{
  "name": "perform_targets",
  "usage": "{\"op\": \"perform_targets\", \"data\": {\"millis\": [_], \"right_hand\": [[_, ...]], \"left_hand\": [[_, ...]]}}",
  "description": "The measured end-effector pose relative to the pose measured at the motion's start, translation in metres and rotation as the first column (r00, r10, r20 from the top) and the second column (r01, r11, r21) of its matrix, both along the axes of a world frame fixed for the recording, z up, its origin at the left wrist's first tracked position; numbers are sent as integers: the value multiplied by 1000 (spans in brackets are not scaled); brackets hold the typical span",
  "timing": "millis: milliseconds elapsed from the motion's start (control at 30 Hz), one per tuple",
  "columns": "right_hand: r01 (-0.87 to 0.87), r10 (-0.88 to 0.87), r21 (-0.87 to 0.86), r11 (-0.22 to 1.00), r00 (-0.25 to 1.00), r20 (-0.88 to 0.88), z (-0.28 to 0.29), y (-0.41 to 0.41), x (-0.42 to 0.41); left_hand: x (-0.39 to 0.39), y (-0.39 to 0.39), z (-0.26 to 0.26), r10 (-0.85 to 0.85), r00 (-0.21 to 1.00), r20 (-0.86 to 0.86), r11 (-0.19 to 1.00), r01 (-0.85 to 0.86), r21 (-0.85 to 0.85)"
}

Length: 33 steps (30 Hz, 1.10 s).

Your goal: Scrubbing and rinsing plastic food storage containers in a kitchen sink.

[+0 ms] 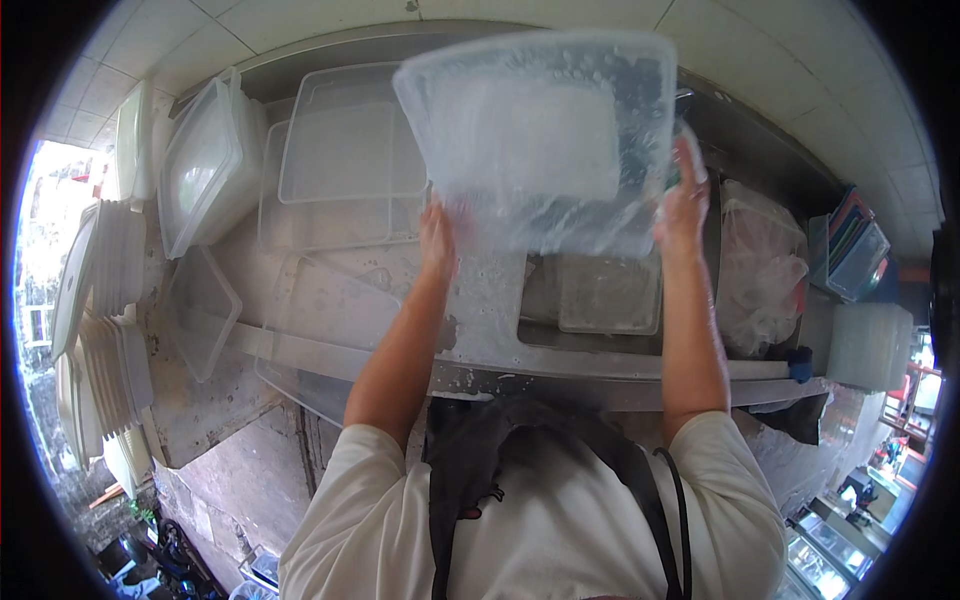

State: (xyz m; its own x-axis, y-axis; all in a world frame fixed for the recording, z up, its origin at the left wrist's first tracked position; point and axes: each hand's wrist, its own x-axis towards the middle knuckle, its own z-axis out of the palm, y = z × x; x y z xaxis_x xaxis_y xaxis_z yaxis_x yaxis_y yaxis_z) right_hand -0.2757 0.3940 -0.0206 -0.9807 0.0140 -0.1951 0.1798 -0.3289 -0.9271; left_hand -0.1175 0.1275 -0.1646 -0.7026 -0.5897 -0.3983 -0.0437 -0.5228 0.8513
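A translucent plastic container or lid (525,135), streaked with suds, is held up over the steel sink counter (480,300). At its lower left edge is my left hand (437,236), gripping it. My right hand (684,206) is at its right side, where something greenish and white, perhaps a sponge, shows partly behind the fingers. The held piece is slightly blurred and hides the back of the sink. Below it, a clear rectangular plastic tub (611,300) sits in the sink basin (540,330).
Clear lids (352,135) lie on the counter at left, beside nested tubs (202,165). Several lids (120,255) stand stacked at the far left. A filled plastic bag (761,270) sits right of the basin. Farther right are a bin of coloured items (855,247) and stacked containers (870,345).
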Motion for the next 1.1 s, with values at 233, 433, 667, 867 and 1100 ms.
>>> {"op": "perform_targets", "data": {"millis": [233, 433, 667, 867, 1100], "right_hand": [[-140, 504, 531, 836, 577, -642, 55, 18, -4], [-104, 914, 987, 121, 399, -70, -40, -91, 88], [334, 820, 942, -24, 546, -172, -114, -96, -31], [-59, 882, 916, 396, 301, -362, -123, -204, 84], [-466, 956, 867, 176, 292, -37, -88, -67, 128]], "left_hand": [[-7, 6, 177, 64, 912, -406, 966, 45, 254], [44, 56, 85, -183, 951, -251, 959, 228, 166], [87, 60, 43, -290, 950, -120, 944, 304, 126], [77, 50, 22, -215, 964, -158, 975, 221, 19], [88, 51, 16, -157, 970, -187, 985, 168, 46]]}}
